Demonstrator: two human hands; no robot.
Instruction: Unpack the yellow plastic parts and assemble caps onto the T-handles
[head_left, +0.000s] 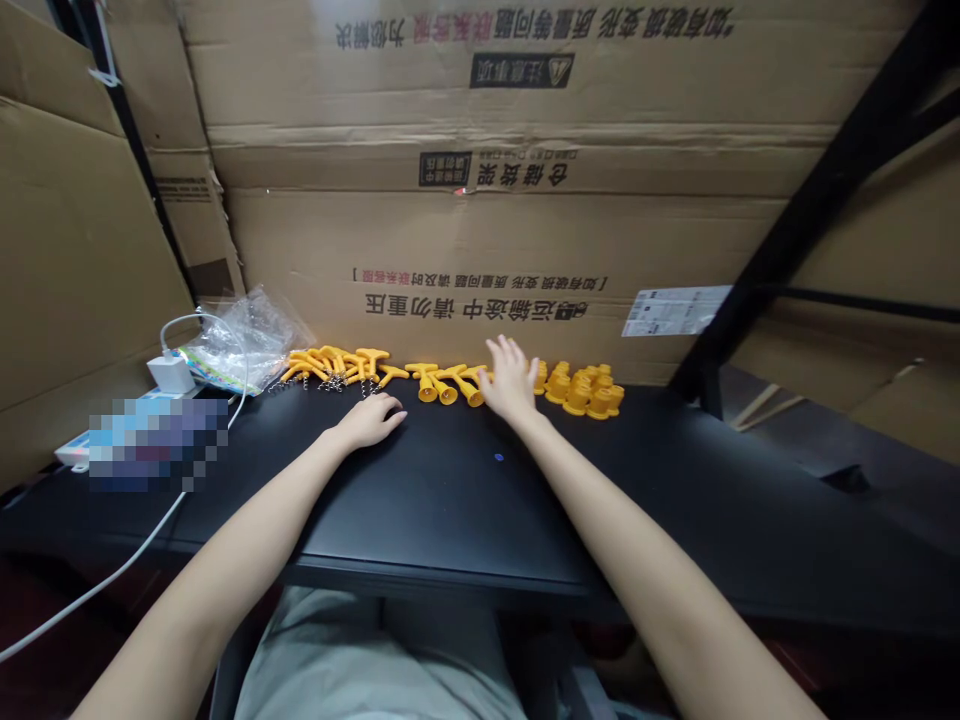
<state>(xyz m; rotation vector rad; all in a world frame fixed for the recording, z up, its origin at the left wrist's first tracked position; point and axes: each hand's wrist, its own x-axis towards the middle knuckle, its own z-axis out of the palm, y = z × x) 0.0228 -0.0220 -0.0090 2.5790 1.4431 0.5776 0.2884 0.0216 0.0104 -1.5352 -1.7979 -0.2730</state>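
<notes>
My left hand (369, 420) rests palm down on the black table (450, 500), fingers loosely curled, holding nothing, just short of a row of yellow T-handled corkscrew pieces (334, 365). My right hand (508, 380) reaches forward with fingers spread, over the far edge of the table between several yellow funnel-shaped pieces (446, 385) and a heap of yellow caps (585, 390). It holds nothing that I can see.
Cardboard sheets (487, 230) wall off the back and left. A clear plastic bag (244, 340) lies at the far left beside a white charger (171, 373) with its cable (112, 580) trailing off the table. A black metal frame (810, 200) rises at the right.
</notes>
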